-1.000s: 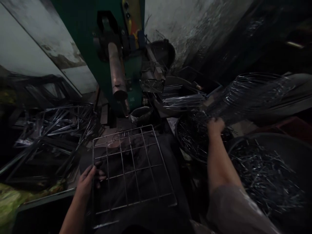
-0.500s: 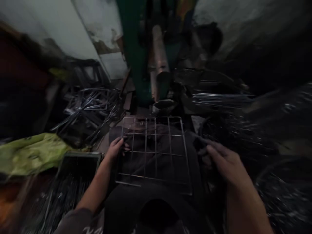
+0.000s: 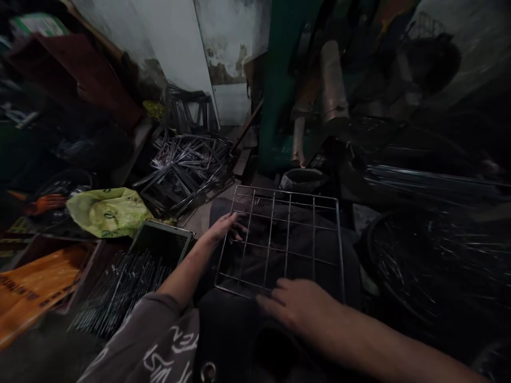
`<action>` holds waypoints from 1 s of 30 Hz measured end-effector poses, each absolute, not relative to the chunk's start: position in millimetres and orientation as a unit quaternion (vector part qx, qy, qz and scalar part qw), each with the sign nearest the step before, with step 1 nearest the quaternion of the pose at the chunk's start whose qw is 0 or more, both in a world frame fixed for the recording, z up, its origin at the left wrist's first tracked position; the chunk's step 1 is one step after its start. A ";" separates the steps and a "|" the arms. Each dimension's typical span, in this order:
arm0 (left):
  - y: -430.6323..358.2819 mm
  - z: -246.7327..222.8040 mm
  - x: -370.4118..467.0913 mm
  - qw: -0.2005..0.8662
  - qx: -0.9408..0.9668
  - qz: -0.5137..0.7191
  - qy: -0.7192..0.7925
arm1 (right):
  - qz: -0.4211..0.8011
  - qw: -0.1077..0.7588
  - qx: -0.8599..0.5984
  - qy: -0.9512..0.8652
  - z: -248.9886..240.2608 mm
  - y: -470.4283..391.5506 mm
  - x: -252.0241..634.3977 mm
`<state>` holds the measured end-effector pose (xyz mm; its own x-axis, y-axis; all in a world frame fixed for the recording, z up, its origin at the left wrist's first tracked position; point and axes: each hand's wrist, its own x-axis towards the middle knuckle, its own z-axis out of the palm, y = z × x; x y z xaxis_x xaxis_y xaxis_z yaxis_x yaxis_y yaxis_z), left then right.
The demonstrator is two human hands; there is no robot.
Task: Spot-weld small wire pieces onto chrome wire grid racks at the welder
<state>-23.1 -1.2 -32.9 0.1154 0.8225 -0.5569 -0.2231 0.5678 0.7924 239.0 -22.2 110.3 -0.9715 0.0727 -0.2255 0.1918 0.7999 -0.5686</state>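
A wire grid [image 3: 287, 250] lies over the dark cloth [image 3: 352, 271] on the person's lap, its far side reaching just past the cloth's far edge and its right side well inside the right edge. It is a rectangular frame of thin, dull grey metal, crossed by lengthwise and crosswise wires into open cells; a second wire runs close inside the far side, and the right side catches a pale shine. The left hand [image 3: 228, 227] is closed on the frame's left side, thumb and curled fingers around the wire. The right hand [image 3: 299, 303] is over the near side, fingers loosely bent and covering part of it; whether they grip anything, I cannot tell. Beyond the cloth's far edge stand a small tub [image 3: 303, 180] and a green machine [image 3: 279, 101] with a metal cylinder [image 3: 333, 80]. Past the right edge is a black tub [image 3: 369, 236] of wire pieces, dimly lit. Off the left edge lie metal rods [image 3: 123, 292], a yellow sack [image 3: 112, 213] and, farther back, heaped wire frames [image 3: 187, 159].
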 end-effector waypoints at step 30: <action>-9.9 -9.1 -10.3 0.658 0.313 0.443 0.523 | -0.582 -0.316 0.646 0.378 36.7 90.9 234.8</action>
